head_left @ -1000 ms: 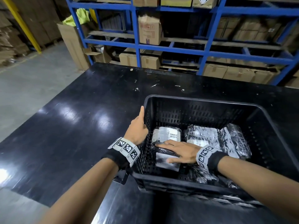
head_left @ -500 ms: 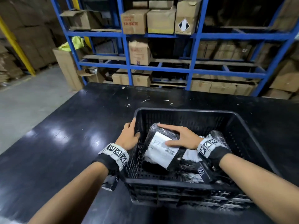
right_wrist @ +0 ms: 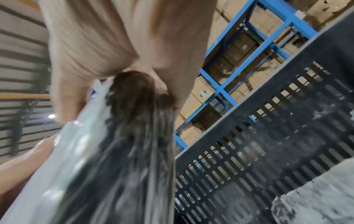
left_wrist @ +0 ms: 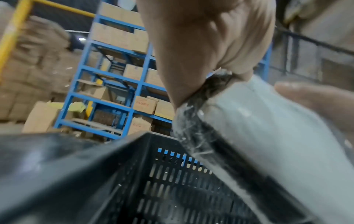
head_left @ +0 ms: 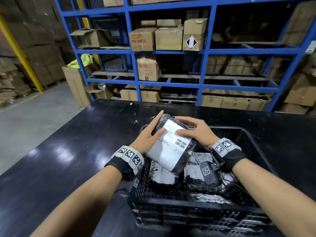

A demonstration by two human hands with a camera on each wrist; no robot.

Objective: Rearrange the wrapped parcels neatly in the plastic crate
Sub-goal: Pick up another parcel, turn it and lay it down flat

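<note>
Parcel (head_left: 171,142) now lifted, two hands gripping

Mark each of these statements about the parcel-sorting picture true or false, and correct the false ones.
1. Both hands hold the same wrapped parcel. True: the left hand and right hand grip it from either side.
2. The parcel's white label faces the head camera. True.
3. The crate is blue. False: it is black; the shelving behind is blue.
4. The crate holds nothing else. False: other wrapped parcels lie inside it.
5. The held parcel lies flat on the table. False: it is lifted, tilted, above the crate.
</note>
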